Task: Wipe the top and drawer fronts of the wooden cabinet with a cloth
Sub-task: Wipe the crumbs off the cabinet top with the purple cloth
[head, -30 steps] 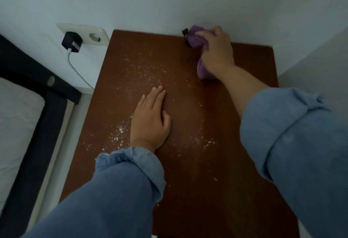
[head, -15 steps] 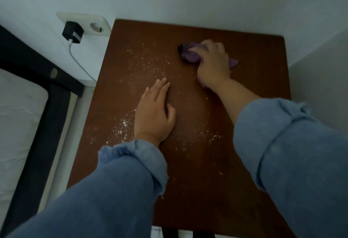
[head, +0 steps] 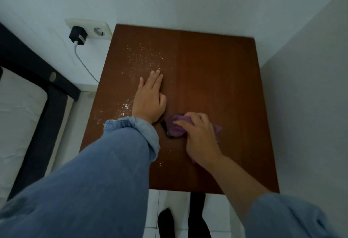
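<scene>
The wooden cabinet's dark brown top (head: 216, 72) fills the middle of the view. White crumbs (head: 143, 57) are scattered over its left half, with a denser patch by my left wrist. My left hand (head: 150, 100) lies flat on the top, fingers straight and pointing away from me. My right hand (head: 199, 136) grips a bunched purple cloth (head: 176, 126) and presses it onto the wood just right of my left wrist. The drawer fronts are hidden below the top.
White walls close in behind and on the right. A wall socket (head: 98, 29) with a black charger (head: 77, 35) and white cable sits at the left. A bed with a dark frame (head: 37, 94) stands further left. My feet (head: 165, 220) are on the white tiled floor below the front edge.
My right hand has drawn the purple cloth from the cabinet's back edge towards me, down to beside my left wrist. The strip it crossed shows fewer crumbs. My left hand stayed flat.
</scene>
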A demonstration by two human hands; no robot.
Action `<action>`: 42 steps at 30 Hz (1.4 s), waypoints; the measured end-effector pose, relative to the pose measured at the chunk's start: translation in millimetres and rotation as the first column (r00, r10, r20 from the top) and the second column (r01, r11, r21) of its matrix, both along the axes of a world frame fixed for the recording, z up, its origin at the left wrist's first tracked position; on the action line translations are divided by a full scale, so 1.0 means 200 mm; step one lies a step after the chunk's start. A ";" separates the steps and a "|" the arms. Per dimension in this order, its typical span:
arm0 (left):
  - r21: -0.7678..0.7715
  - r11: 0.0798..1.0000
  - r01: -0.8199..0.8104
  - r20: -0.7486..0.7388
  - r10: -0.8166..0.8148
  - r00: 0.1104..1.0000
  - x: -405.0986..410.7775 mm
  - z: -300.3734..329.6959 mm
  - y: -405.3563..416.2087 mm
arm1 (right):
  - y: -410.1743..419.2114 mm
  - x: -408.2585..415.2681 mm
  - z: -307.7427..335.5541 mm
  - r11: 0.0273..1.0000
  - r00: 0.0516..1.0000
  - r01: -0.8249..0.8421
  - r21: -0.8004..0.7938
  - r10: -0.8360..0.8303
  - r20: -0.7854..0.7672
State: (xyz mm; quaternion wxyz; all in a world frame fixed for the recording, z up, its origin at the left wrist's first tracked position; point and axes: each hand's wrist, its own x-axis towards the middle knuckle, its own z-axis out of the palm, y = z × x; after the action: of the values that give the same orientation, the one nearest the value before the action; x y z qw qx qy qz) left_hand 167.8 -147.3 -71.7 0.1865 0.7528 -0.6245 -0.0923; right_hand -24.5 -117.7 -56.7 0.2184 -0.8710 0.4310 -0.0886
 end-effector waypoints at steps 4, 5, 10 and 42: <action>0.024 1.000 -0.002 0.099 0.000 0.995 0.10 0.05 0.10 | -0.07 0.03 0.18 0.969 0.999 -0.032 0.246 0.021 0.050; 0.030 0.999 -0.011 0.103 0.008 0.995 0.12 0.05 0.11 | -0.14 0.08 0.23 0.959 0.998 0.025 0.282 -0.042 0.052; 0.014 0.998 -0.057 0.093 0.056 0.994 0.21 0.01 0.09 | -0.71 0.36 0.26 0.974 0.981 0.141 0.179 -0.162 0.109; -0.069 0.992 -0.108 -0.099 0.101 0.990 0.25 -0.06 0.07 | -0.25 0.43 -0.02 0.998 0.998 0.054 -0.040 -0.054 -0.022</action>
State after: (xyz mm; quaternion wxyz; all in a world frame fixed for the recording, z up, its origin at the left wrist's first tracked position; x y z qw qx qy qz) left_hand 218.2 -132.9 -83.9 0.2481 0.7719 -0.5776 -0.0950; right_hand 62.0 -167.6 -60.5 0.1940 -0.8641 0.4550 -0.0929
